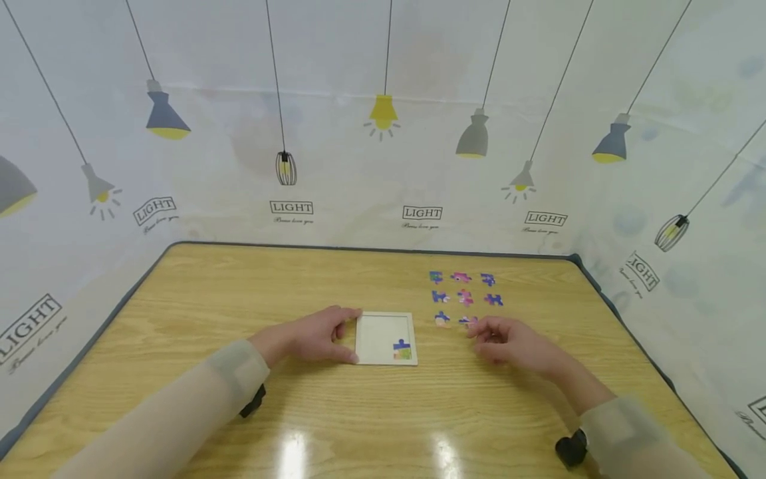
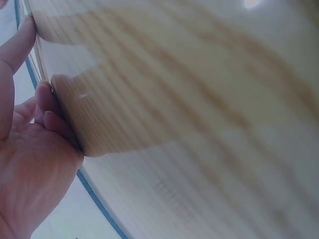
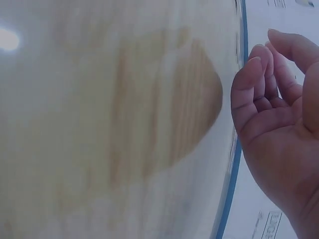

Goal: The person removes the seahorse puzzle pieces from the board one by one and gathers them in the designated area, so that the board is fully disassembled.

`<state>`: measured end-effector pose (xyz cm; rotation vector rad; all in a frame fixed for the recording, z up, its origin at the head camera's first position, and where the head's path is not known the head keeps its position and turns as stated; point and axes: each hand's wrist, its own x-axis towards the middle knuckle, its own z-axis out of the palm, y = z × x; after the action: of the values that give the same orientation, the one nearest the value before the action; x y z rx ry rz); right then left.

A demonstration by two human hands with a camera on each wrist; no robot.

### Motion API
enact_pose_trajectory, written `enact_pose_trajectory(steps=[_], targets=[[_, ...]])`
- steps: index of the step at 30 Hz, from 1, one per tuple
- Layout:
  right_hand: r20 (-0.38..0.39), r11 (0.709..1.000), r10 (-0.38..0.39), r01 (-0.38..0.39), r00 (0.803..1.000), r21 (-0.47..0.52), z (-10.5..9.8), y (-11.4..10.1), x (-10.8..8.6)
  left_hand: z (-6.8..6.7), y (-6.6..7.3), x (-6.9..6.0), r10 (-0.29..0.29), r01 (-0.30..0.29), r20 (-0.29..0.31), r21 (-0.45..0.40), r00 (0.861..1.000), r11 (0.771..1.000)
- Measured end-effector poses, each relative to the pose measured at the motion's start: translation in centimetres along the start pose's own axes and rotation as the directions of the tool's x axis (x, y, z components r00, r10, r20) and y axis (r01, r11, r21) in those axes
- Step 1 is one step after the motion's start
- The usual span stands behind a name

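A square white puzzle frame (image 1: 366,339) lies flat on the table. One blue, green and orange jigsaw piece (image 1: 402,351) sits in its lower right corner. My left hand (image 1: 323,334) holds the frame's left side, index finger at the upper corner and thumb at the lower one; its other fingers are curled in. My right hand (image 1: 511,342) hovers above the table, fingers loosely bent, beside a purple and pink piece (image 1: 467,320) that it partly covers. In the right wrist view nothing shows between that hand's thumb and fingers (image 3: 246,74).
Several loose jigsaw pieces (image 1: 465,297) lie in three rows to the right of the frame. The wooden table (image 1: 269,279) has a dark edge, and a printed wall covering (image 1: 353,179) stands behind it and along both sides.
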<state>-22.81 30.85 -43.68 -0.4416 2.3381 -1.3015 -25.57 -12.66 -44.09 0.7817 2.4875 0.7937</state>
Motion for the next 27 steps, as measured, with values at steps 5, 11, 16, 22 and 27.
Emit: enact_pose_trajectory(steps=[5, 11, 16, 22, 27], targets=[[0.052, 0.999, -0.021, 0.023, 0.998, -0.041, 2.2, -1.5, 0.9, 0.0, 0.0, 0.0, -0.008, 0.008, -0.005, -0.006, 1.0, 1.0], [0.113, 0.995, -0.064, 0.073, 0.991, -0.071, 4.7, -3.5, 2.4, 0.0, 0.1, -0.1, -0.013, 0.013, 0.0, -0.007, 1.0, 1.0], [0.09, 0.991, -0.054, 0.064, 0.995, -0.121, 6.3, -5.0, 4.0, -0.1, 0.3, -0.2, -0.005, 0.005, 0.0, -0.005, 1.0, 1.0], [0.074, 0.987, -0.03, 0.041, 0.997, -0.157, 7.3, -5.4, 5.6, 0.0, 0.3, -0.1, -0.007, 0.007, 0.002, -0.01, 1.0, 1.0], [0.084, 0.986, -0.009, 0.023, 0.996, -0.164, 7.6, -5.4, 6.3, 0.0, 0.0, 0.0, 0.006, -0.006, -0.006, -0.003, 1.0, 1.0]])
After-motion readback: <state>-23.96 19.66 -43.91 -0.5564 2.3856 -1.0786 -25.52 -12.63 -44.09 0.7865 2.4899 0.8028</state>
